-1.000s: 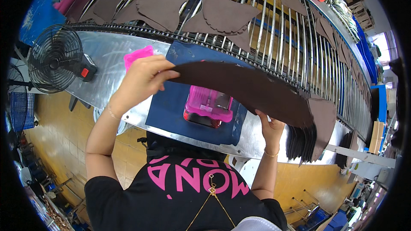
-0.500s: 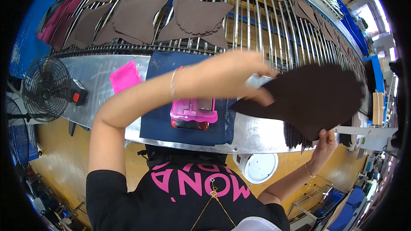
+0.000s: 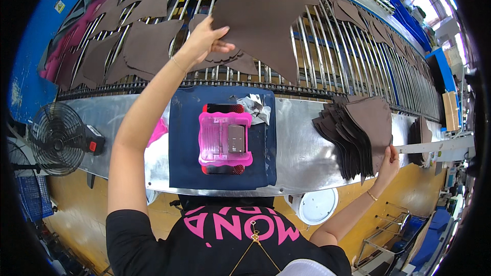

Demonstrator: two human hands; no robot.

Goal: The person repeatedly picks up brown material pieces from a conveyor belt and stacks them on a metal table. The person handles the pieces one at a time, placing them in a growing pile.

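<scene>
My left hand (image 3: 207,43) is stretched far forward over the roller rack. Its fingers grip the left edge of a large dark brown cut piece (image 3: 258,25), flat and leather-like, which spreads above the metal bars and partly covers a scallop-edged piece beneath. At the right of the metal table, my right hand (image 3: 389,162) pinches the near right edge of the top sheet on a fanned stack of brown cut pieces (image 3: 365,128). Some of its fingers are hidden behind that edge.
Several brown pieces (image 3: 153,46) lie across the rack (image 3: 317,56). On a dark blue mat (image 3: 184,168) rests a pink tray (image 3: 204,143) with a small grey box. A black fan (image 3: 57,135) stands left; a white bucket (image 3: 317,207) sits below the table. Another stack (image 3: 420,140) is farther right.
My left hand has swung forward and left from the stack, carrying a brown piece over the rack. My right hand stays at the stack's edge. The pink tray on the mat is now uncovered.
</scene>
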